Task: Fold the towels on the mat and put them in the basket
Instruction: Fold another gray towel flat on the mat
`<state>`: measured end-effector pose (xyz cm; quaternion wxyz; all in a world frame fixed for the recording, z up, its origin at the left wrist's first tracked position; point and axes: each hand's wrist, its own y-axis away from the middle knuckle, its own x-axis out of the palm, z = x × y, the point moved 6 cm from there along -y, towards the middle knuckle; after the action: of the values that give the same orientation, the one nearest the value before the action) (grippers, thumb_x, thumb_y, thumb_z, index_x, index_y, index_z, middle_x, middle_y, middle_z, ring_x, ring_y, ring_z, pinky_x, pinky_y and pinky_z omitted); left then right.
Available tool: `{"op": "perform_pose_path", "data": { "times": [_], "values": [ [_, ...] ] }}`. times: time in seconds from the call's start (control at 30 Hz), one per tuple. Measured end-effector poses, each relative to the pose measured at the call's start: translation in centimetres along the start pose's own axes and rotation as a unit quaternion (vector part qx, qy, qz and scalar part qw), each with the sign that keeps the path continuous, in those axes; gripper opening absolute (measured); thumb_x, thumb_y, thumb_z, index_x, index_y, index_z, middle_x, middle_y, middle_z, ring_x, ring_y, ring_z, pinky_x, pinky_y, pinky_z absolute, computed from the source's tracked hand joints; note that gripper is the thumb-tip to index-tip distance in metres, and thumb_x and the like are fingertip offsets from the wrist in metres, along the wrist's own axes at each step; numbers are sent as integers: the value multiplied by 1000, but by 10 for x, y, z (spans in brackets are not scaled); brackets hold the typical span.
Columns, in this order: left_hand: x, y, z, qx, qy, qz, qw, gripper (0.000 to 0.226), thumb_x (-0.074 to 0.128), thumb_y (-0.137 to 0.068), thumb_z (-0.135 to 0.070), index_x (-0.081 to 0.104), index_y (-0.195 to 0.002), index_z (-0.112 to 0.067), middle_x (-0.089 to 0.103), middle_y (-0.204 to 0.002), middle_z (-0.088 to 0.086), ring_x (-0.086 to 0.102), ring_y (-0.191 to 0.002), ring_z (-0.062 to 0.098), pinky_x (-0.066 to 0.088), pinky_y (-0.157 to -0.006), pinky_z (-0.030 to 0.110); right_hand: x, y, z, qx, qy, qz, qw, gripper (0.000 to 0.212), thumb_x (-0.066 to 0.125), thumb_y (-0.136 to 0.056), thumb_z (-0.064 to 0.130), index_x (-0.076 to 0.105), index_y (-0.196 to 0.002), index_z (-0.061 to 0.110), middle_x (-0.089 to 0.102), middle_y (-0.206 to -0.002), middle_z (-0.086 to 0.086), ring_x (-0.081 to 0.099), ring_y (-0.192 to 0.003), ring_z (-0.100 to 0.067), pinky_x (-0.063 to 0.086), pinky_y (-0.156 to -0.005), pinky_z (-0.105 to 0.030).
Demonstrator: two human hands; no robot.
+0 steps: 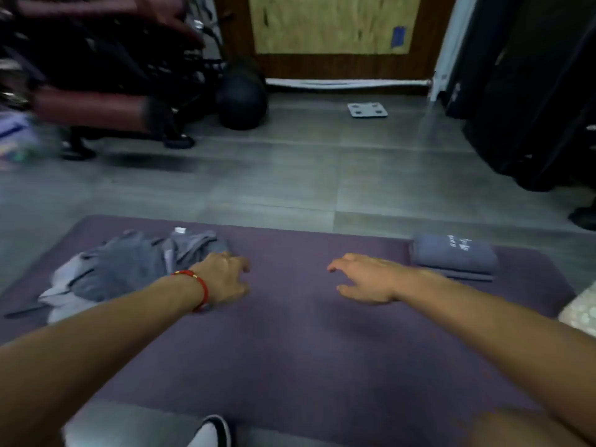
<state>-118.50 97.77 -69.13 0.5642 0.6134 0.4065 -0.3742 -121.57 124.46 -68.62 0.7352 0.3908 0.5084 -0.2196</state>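
A purple mat (306,333) lies on the floor in front of me. A heap of crumpled grey towels (122,269) sits on its left part. A folded blue-grey towel (454,256) with white lettering lies at the mat's far right. My left hand (225,279), with a red band at the wrist, hovers just right of the heap, its fingers loosely curled and holding nothing. My right hand (364,279) is spread over the middle of the mat, left of the folded towel, and holds nothing. No basket is in view.
Grey floor tiles stretch beyond the mat. A dark red chair frame (96,91) and a black ball (242,98) stand at the back left. A white scale (367,110) lies by the far wall. Dark furniture (532,108) fills the right. A pale object (580,312) touches the mat's right edge.
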Motion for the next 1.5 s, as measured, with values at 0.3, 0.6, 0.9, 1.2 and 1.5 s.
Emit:
{"op": "perform_pose_path", "data": {
  "times": [0.3,0.6,0.9,1.2,1.5],
  "values": [
    [13,133,197,-134,68,-75,986,68,55,-81,-55,41,-143,-32,43,-141,11,38,-131,37,38,-108,50,-34,-65,226,-140,160,57,975,51,47,-100,40,36,-148,26,44,-146,-5,45,-135,-27,40,-108,-41],
    [20,135,277,-207,196,-155,946,67,53,-77,-51,47,-141,-32,48,-142,11,40,-131,34,40,-106,50,-4,-179,292,-157,141,88,973,43,50,-96,40,45,-137,26,52,-131,-9,52,-122,-31,45,-100,-45],
    [63,94,306,-233,192,-118,946,75,60,-86,-49,21,-150,-49,16,-162,0,9,-148,26,30,-111,58,114,-357,294,10,-3,112,994,66,51,-97,35,19,-154,42,8,-164,-11,25,-146,-42,32,-115,-53],
    [61,56,301,-263,210,-95,937,72,61,-88,-42,25,-150,-43,22,-158,3,14,-145,29,33,-109,57,119,-378,278,107,-318,-169,927,16,67,-85,19,72,-86,3,73,-87,-16,68,-91,-34,54,-69,-40],
    [46,62,278,-233,172,-111,951,72,62,-87,-39,28,-150,-39,27,-155,7,18,-143,30,35,-109,55,90,-353,263,105,-551,-142,816,5,74,-84,8,77,-86,11,73,-91,4,64,-86,-11,51,-77,-28]
  ]
}}
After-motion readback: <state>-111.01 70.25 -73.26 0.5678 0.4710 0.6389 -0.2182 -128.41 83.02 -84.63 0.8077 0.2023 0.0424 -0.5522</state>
